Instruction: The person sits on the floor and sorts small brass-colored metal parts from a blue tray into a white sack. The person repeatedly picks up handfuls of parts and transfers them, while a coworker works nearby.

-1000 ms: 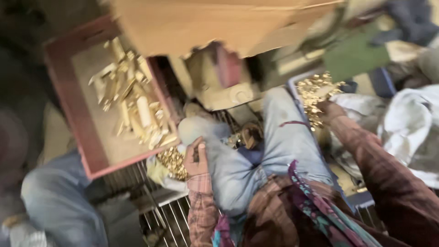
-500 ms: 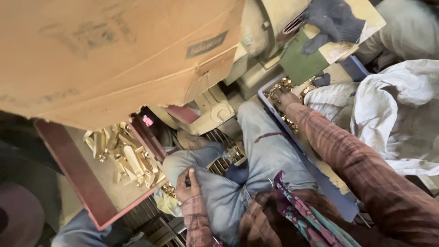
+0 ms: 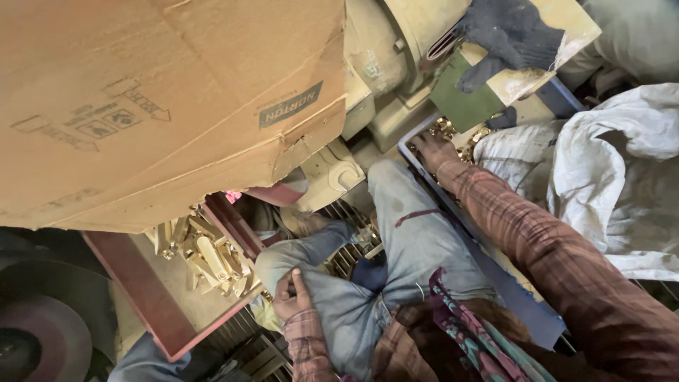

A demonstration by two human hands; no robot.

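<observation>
In the head view, the right hand (image 3: 433, 150) was seen reaching into a blue tray (image 3: 495, 272) of small brass parts (image 3: 460, 139); its fingers were buried among them, so it could not be told whether anything was gripped. A second earlier the same hand lay at the tray's edge, so it had been pushed further in. The left hand (image 3: 291, 297) was rested on the bent knee, loosely curled and holding nothing. A red tray (image 3: 145, 297) of brass pieces (image 3: 205, 253) was partly covered by a cardboard box (image 3: 163, 106), which had come to fill more of the view.
</observation>
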